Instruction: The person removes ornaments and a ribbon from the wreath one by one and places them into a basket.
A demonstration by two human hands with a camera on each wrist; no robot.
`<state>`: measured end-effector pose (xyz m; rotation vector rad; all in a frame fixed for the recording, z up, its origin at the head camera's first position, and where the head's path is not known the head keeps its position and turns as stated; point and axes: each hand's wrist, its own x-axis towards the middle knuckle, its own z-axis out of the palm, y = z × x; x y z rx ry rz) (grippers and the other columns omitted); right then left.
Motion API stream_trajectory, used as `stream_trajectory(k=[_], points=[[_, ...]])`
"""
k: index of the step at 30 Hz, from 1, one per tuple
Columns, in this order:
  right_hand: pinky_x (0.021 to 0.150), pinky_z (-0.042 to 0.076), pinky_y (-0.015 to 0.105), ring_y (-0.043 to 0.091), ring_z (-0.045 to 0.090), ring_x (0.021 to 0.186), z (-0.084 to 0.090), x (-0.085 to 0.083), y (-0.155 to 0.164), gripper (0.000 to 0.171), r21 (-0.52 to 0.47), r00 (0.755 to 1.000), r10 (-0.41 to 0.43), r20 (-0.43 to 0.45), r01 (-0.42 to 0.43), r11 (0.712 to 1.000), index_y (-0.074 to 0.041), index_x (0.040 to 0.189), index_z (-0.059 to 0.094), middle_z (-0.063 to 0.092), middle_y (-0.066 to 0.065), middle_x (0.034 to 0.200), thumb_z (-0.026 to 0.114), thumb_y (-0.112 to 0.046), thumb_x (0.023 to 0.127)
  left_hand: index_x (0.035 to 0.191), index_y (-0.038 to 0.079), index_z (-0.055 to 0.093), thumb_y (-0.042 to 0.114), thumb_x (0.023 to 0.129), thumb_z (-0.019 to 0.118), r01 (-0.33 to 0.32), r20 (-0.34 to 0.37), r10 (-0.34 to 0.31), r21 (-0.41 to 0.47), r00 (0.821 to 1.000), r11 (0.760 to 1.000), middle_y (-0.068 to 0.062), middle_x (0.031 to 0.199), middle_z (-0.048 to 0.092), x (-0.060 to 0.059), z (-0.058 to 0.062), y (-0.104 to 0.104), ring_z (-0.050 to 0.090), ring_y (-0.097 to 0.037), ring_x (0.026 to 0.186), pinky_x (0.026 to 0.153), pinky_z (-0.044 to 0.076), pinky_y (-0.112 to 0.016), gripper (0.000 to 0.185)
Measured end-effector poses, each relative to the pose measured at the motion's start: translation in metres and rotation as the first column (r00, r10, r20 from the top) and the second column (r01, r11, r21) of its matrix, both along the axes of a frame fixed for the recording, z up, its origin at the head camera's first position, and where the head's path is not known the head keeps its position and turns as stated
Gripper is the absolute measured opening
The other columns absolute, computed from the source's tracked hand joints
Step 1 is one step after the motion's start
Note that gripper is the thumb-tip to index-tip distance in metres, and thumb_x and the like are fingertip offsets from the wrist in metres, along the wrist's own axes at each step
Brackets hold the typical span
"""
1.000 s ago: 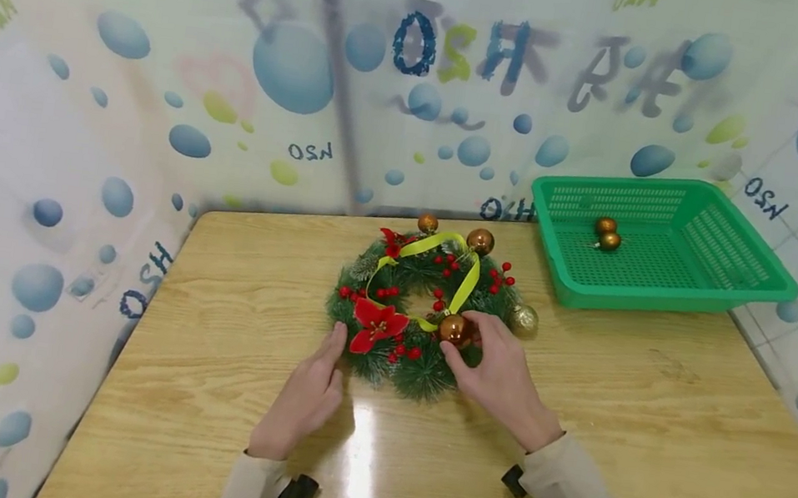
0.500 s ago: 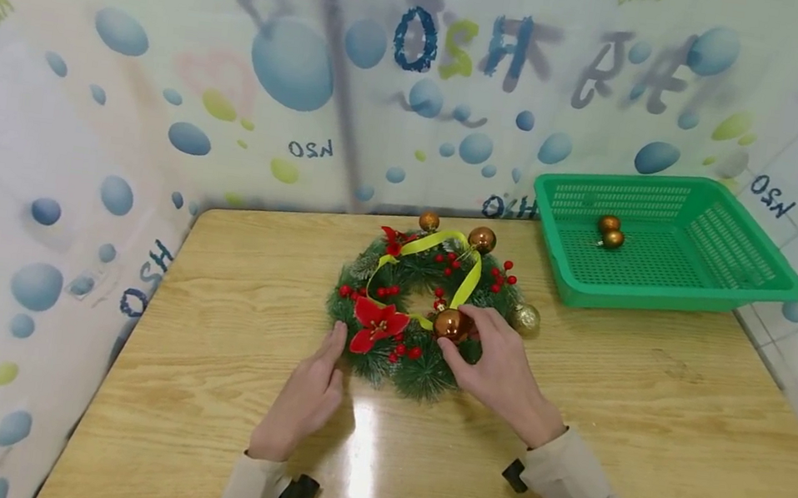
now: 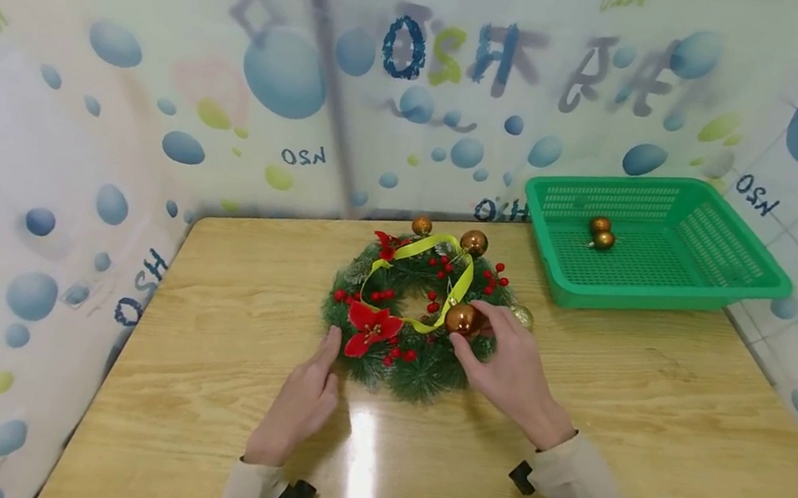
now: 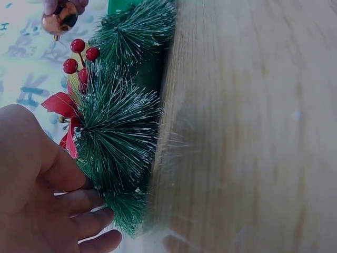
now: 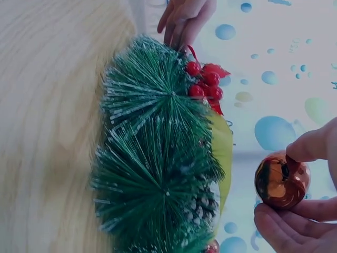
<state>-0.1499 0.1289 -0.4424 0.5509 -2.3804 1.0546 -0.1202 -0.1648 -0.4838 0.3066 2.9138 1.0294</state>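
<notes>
A green wreath point(image 3: 420, 374) with red poinsettias point(image 3: 373, 330), red berries and a yellow ribbon point(image 3: 463, 283) lies on the table. My right hand point(image 3: 515, 374) pinches a shiny copper bauble point(image 3: 462, 320) between thumb and fingers over the wreath's front right. In the right wrist view, a gap shows between the bauble point(image 5: 282, 179) and the pine tufts point(image 5: 166, 192). My left hand point(image 3: 299, 404) rests its loosely bent fingers against the wreath's front left edge. Copper baubles point(image 3: 474, 243) sit at the wreath's back, and a pale gold bauble point(image 3: 522, 317) at its right.
A green plastic basket point(image 3: 672, 302) stands at the back right, holding two small golden-brown baubles point(image 3: 600, 238). The wooden table point(image 3: 234, 295) meets patterned walls point(image 3: 286, 15) at the back and left.
My right hand has shifted the copper bauble slightly right and back over the wreath. My left hand stays at the wreath's edge. The head view has tilted a little.
</notes>
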Motion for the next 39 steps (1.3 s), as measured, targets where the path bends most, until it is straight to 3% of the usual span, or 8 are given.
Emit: stream_trajectory(k=[5,8,15,20,23,27,33,39], points=[[0.072,0.062,0.039,0.024,0.068,0.087,0.004,-0.003,0.009,0.050,0.008,1.000,-0.019,0.001,0.019,1.000,0.007,0.127,0.062,0.068,0.016,0.104,0.079,-0.018,0.087,0.158,-0.005,0.020,0.000,0.098,0.041,0.008,-0.025,-0.008,-0.003,1.000,1.000,-0.021,0.165,0.020,0.000,-0.002,0.000,0.026,-0.037,0.152,0.124,0.025,-0.051,0.064],[0.072,0.062,0.039,0.025,0.069,0.087,0.008,-0.006,0.017,0.050,0.007,1.000,-0.023,-0.003,0.023,1.000,0.008,0.127,0.061,0.068,0.016,0.105,0.078,-0.016,0.087,0.159,-0.003,0.019,0.001,0.099,0.040,0.003,-0.004,-0.003,0.003,1.000,1.000,-0.019,0.166,0.019,0.000,-0.002,0.000,0.025,-0.035,0.152,0.125,0.024,-0.050,0.064],[0.067,0.062,0.044,0.027,0.070,0.083,0.015,-0.017,0.037,0.045,-0.018,0.992,-0.053,-0.118,0.051,0.999,0.010,0.122,0.064,0.070,0.019,0.102,0.080,-0.009,0.084,0.160,-0.001,0.019,0.002,0.099,0.039,-0.029,0.020,0.029,0.016,0.999,0.999,-0.017,0.167,0.019,0.003,-0.005,-0.002,0.024,-0.033,0.153,0.125,0.024,-0.048,0.064],[0.071,0.062,0.046,0.030,0.071,0.085,0.017,-0.025,0.051,0.045,-0.052,0.988,-0.118,-0.102,0.114,0.992,0.010,0.123,0.065,0.071,0.021,0.103,0.079,-0.010,0.085,0.160,-0.001,0.019,0.000,0.097,0.040,-0.040,-0.002,0.040,0.014,0.999,0.999,-0.017,0.166,0.020,0.003,-0.006,-0.005,0.026,-0.034,0.152,0.124,0.025,-0.048,0.066],[0.074,0.060,0.023,0.032,0.071,0.085,0.021,-0.030,0.064,0.044,-0.070,0.981,-0.168,-0.099,0.161,0.984,0.009,0.123,0.065,0.071,0.023,0.104,0.078,-0.010,0.086,0.159,-0.002,0.020,0.000,0.097,0.040,-0.029,-0.008,0.029,0.018,1.000,0.999,-0.018,0.166,0.021,0.002,-0.005,-0.004,0.026,-0.033,0.152,0.124,0.025,-0.048,0.065],[0.075,0.044,0.000,0.035,0.071,0.084,0.026,-0.041,0.087,0.042,-0.076,0.968,-0.216,-0.130,0.207,0.975,0.010,0.121,0.066,0.071,0.025,0.103,0.078,-0.009,0.085,0.159,-0.002,0.021,0.000,0.098,0.040,-0.022,-0.004,0.022,0.016,1.000,1.000,-0.018,0.165,0.022,0.001,-0.003,-0.002,0.027,-0.033,0.152,0.124,0.025,-0.048,0.064],[0.072,0.046,0.010,0.037,0.070,0.080,0.031,-0.057,0.117,0.042,-0.051,0.942,-0.284,-0.181,0.279,0.959,0.013,0.117,0.065,0.070,0.027,0.099,0.078,-0.009,0.084,0.159,-0.002,0.021,0.000,0.097,0.041,-0.027,-0.001,0.027,-0.002,1.000,1.000,-0.019,0.165,0.023,0.000,-0.001,-0.002,0.028,-0.033,0.151,0.124,0.027,-0.047,0.065],[0.072,0.036,0.000,0.040,0.069,0.081,0.034,-0.068,0.142,0.040,-0.048,0.941,-0.299,-0.159,0.295,0.954,0.014,0.116,0.065,0.070,0.029,0.098,0.074,-0.010,0.086,0.159,-0.002,0.023,0.001,0.098,0.041,-0.027,0.004,0.027,-0.006,1.000,1.000,-0.019,0.165,0.024,-0.001,0.001,-0.001,0.028,-0.033,0.151,0.124,0.027,-0.048,0.064]])
